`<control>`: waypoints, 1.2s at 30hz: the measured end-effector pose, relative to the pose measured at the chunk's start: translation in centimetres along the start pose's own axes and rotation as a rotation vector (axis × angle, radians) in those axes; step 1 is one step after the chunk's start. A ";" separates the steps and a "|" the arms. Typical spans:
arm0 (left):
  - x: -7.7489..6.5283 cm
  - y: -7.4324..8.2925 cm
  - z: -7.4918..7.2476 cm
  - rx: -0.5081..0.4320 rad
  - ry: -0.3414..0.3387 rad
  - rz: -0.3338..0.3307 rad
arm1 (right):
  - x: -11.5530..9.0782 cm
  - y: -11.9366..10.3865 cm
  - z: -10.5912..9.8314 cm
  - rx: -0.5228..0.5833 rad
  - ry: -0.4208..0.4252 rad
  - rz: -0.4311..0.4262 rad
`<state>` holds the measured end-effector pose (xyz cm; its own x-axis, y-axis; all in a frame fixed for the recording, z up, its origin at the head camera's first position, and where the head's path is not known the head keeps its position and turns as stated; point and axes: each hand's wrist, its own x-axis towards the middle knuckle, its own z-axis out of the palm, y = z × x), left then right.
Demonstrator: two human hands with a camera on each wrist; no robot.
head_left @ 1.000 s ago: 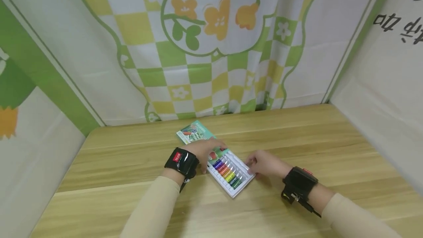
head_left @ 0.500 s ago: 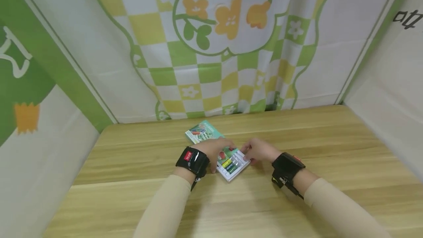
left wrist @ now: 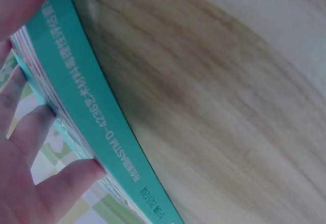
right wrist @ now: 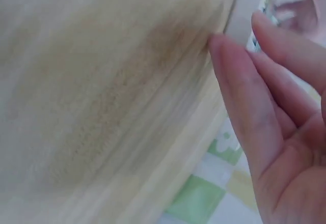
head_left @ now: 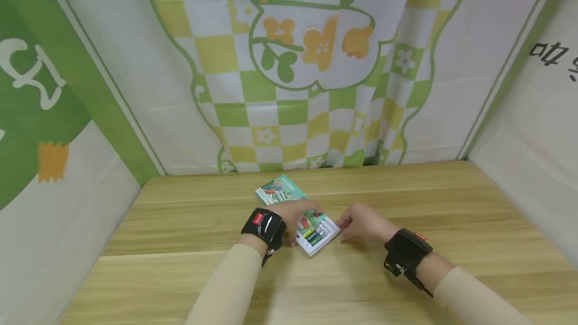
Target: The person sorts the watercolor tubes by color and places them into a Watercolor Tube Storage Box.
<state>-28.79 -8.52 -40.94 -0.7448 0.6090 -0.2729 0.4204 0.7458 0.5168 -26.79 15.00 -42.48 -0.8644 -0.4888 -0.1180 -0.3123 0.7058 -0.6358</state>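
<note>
A turquoise paint box sleeve [head_left: 289, 189] with vegetable pictures lies slantwise on the wooden table. From its near end sticks out a white tray [head_left: 311, 251] that carries paint tubes [head_left: 314, 237]; dark green and yellow ones show. My left hand [head_left: 291, 214] spans the sleeve from above and grips it, thumb on one side, fingers on the other. In the left wrist view, fingers meet the printed side of the sleeve [left wrist: 102, 117]. My right hand [head_left: 363, 222] is at the tray's right corner, its thumb and fingers slightly parted; whether the fingertips touch the tray, I cannot tell.
Wood-grain table [head_left: 429, 204] extends on both sides of the box. A checked green and yellow curtain [head_left: 293, 129] hangs along the back edge. Pale fabric walls rise at the left [head_left: 108, 159] and right [head_left: 524, 144].
The tray has slid further into the sleeve, so fewer paint tubes show. My right hand followed it inward, then drew back slightly to the right. The left hand keeps its grip.
</note>
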 end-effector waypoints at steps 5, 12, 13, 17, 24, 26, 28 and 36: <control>-0.2 -0.1 -0.1 0.016 -0.007 0.031 | 0.3 -1.6 0.4 -0.180 0.079 0.015; -0.4 -0.1 -0.4 0.020 -0.003 0.038 | 1.5 -2.6 0.7 -0.315 0.127 -0.029; -0.4 -0.1 -0.4 0.015 0.003 0.038 | 1.7 -2.7 0.8 -0.338 0.135 -0.047; -0.5 0.2 -0.1 0.001 0.021 0.039 | 2.3 -3.0 1.0 -0.423 0.149 -0.068; -0.7 0.7 0.0 0.041 0.034 0.055 | 2.7 -3.8 1.4 -0.579 0.171 -0.046; -0.8 0.7 -0.1 0.064 0.041 0.057 | 2.8 -4.0 1.8 -0.645 0.179 -0.054; -1.0 0.7 -0.2 0.084 0.052 0.051 | 2.8 -4.2 2.3 -0.733 0.190 -0.085; -0.9 0.7 0.3 0.079 0.075 0.027 | 2.9 -3.7 3.5 -0.803 0.206 -0.097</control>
<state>-27.71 -8.47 -40.61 -0.7682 0.6093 -0.1965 0.4781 0.7502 0.4568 -26.74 9.23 -43.16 -0.8495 -0.5178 0.1012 -0.5078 0.8544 0.1101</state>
